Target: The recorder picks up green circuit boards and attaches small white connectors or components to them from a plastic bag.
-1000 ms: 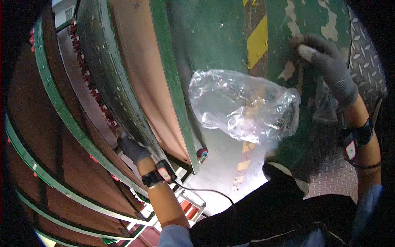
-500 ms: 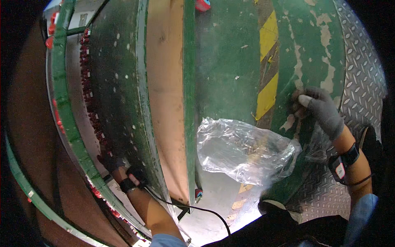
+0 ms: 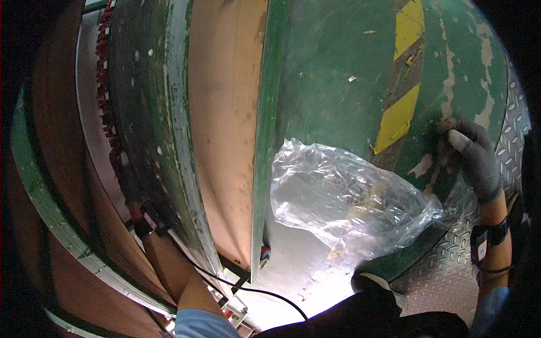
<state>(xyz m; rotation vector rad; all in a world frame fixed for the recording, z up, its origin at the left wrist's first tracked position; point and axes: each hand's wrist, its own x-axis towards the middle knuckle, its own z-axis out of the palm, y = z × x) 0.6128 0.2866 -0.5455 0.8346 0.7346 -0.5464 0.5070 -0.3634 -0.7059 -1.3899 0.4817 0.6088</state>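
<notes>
My right hand [image 3: 472, 155], in a grey glove with bare-looking fingertips, is at the right above the green floor. Its fingers are curled in. A large clear plastic bag [image 3: 349, 197] spreads from the rack's edge toward this hand, and its gathered end runs up to the palm, where the grip is partly hidden. My left hand [image 3: 135, 194] reaches deep between the shelves at the left, close to a row of small dark red parts [image 3: 107, 96]. Shadow hides its fingers, so I cannot tell what they touch.
A green-framed rack with a tan board [image 3: 225, 112] stands upright along the left. Yellow-and-dark striped tape [image 3: 399, 118] crosses the worn green floor [image 3: 327, 101]. Metal tread plate [image 3: 434, 287] lies at the right. A black cable [image 3: 265, 290] runs from my left wrist.
The view has shifted, so the floor and tape appear farther right. My left arm is at the rack's shelves as before, and the bag still trails to my right hand.
</notes>
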